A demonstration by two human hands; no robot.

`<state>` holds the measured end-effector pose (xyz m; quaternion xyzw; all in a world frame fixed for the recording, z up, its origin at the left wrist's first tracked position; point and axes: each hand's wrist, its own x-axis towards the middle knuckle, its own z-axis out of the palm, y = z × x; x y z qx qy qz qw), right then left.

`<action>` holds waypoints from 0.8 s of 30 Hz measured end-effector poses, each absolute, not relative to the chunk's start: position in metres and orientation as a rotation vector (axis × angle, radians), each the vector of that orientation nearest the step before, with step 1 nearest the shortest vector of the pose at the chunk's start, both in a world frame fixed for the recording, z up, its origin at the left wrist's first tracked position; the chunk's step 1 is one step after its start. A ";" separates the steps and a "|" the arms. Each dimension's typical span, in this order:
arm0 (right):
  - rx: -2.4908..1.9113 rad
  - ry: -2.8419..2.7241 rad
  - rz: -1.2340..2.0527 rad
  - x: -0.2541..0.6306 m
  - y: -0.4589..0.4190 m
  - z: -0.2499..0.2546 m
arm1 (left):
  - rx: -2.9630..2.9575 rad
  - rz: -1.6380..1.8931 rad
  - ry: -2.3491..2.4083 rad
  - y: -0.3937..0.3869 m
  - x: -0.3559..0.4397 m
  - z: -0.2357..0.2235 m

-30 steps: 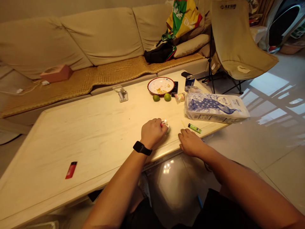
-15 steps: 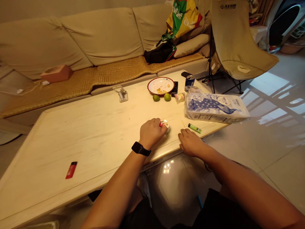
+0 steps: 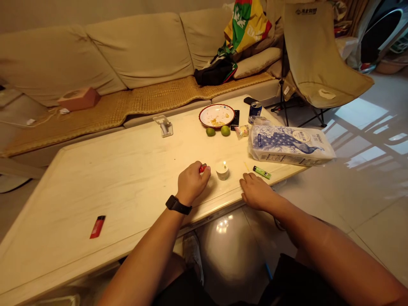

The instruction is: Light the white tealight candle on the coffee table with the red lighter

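Beige sofa (image 3: 140, 49) behind the pale, faintly streaked table (image 3: 127, 182); red lighter (image 3: 97, 227) lying on the table's left part. Left hand (image 3: 192, 180) closed, clamped on a small red item (image 3: 202, 168) (mostly hidden). Lit candle (image 3: 222, 171) upright between the hands, near the front edge. Right hand (image 3: 257, 190) palm down at that edge, near a green lighter (image 3: 262, 172); grip state cannot be told. Peacock-printed pack (image 3: 290, 143) at the right end; folding chair (image 3: 318, 59) on glossy tiled floor (image 3: 360, 187)

Warm dim light, cool glare on glossy floor (image 3: 360, 114), stretched edges
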<state>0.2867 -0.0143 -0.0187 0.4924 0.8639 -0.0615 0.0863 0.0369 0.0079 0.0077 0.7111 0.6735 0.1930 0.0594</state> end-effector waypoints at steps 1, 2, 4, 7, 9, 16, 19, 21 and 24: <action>1.468 2.570 -0.188 0.287 -0.014 -0.019 | 2.157 0.580 2.041 0.008 0.035 0.007; 1.469 2.565 -0.192 0.287 -0.014 -0.019 | 2.165 0.576 2.041 0.007 0.034 0.007; 1.467 2.564 -0.195 0.286 -0.014 -0.018 | 2.187 0.571 2.039 0.006 0.032 0.006; 1.461 2.573 -0.194 0.286 -0.014 -0.017 | 2.198 0.554 2.038 0.006 0.029 0.006; 1.460 2.575 -0.196 0.286 -0.015 -0.016 | 2.194 0.546 2.041 0.005 0.028 0.006; 1.458 2.573 -0.182 0.286 -0.016 -0.014 | 2.209 0.542 2.035 0.006 0.028 0.004; 1.458 2.577 -0.184 0.286 -0.016 -0.014 | 2.218 0.558 2.028 0.005 0.028 0.004; 1.459 2.575 -0.189 0.286 -0.015 -0.015 | 2.221 0.555 2.027 0.005 0.028 0.005; 1.466 2.561 -0.196 0.286 -0.015 -0.016 | 2.222 0.532 2.031 0.004 0.028 0.005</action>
